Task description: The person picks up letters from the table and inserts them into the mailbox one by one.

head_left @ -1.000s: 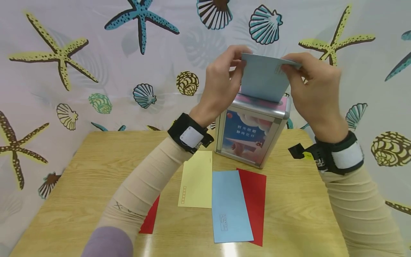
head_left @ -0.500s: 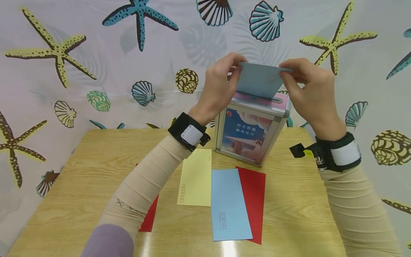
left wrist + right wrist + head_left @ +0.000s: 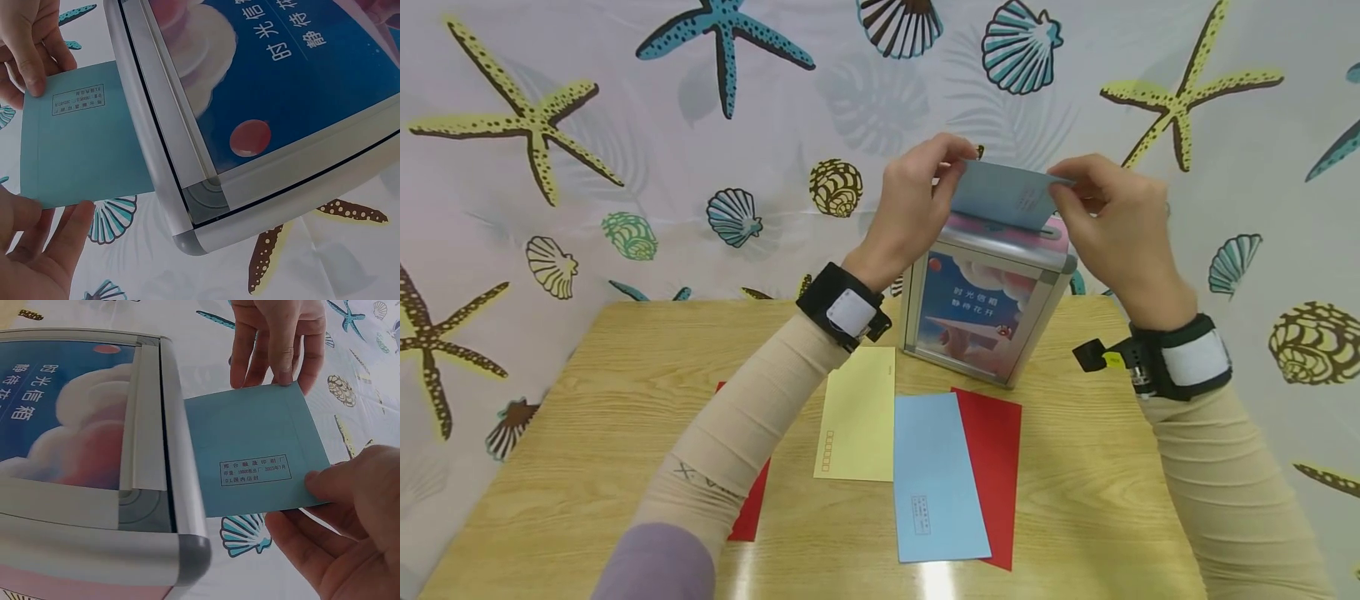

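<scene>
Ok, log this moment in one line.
left hand: pinches envelope; right hand: pinches envelope; envelope: partly in slot; box: on table

We see that the blue envelope (image 3: 998, 196) between the two hands is now lower than one second ago, and a smaller part of it stands above the box (image 3: 973, 312). The left hand (image 3: 913, 204) and the right hand (image 3: 1123, 229) have come down together with it, so both are nearer to the top of the box. We notice also that the right hand has shifted a little to the left during this descent.
</scene>
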Motion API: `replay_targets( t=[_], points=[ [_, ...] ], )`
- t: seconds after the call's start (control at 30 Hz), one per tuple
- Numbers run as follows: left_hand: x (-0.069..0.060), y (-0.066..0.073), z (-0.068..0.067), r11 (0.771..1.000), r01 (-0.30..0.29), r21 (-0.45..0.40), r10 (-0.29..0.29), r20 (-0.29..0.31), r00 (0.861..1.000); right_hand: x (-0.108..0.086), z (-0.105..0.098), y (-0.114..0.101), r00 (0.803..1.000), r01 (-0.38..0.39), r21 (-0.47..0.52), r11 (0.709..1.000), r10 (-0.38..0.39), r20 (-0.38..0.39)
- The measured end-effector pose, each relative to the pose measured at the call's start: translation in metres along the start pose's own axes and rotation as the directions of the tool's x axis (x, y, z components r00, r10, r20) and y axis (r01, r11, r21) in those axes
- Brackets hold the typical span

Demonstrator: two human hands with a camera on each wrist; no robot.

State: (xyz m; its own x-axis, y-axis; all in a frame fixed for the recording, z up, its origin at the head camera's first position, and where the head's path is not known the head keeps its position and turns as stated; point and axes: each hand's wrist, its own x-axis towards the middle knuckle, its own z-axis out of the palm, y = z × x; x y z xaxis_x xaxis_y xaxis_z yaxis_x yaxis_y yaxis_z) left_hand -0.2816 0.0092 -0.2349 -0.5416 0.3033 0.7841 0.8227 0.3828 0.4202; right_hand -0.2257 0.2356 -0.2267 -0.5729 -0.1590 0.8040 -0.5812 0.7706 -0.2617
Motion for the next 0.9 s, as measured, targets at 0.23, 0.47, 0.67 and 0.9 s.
replay_targets(
  t=[0.23,0.47,0.67,0.9],
  points=[
    [0.0,-0.002,0.002,0.998,0.061,0.009,-0.061,0.043,0.997,-0.003,0.002,0.002,0.997,-0.042,-0.008,0.999,0.043,0.069],
    [0.001,-0.005,0.002,0.991,0.132,0.027,-0.133,0.07,0.989,-0.003,0.002,0.004,0.996,-0.044,-0.018,0.999,0.045,0.072],
    [-0.001,-0.01,0.002,0.986,0.163,0.045,-0.166,0.066,0.984,-0.003,0.002,0.003,0.996,-0.031,-0.031,0.999,0.033,0.083],
    [-0.006,-0.005,-0.007,0.983,0.174,0.058,-0.179,0.081,0.981,-0.003,-0.003,-0.002,0.994,-0.025,-0.024,0.999,0.028,0.103]
  ],
)
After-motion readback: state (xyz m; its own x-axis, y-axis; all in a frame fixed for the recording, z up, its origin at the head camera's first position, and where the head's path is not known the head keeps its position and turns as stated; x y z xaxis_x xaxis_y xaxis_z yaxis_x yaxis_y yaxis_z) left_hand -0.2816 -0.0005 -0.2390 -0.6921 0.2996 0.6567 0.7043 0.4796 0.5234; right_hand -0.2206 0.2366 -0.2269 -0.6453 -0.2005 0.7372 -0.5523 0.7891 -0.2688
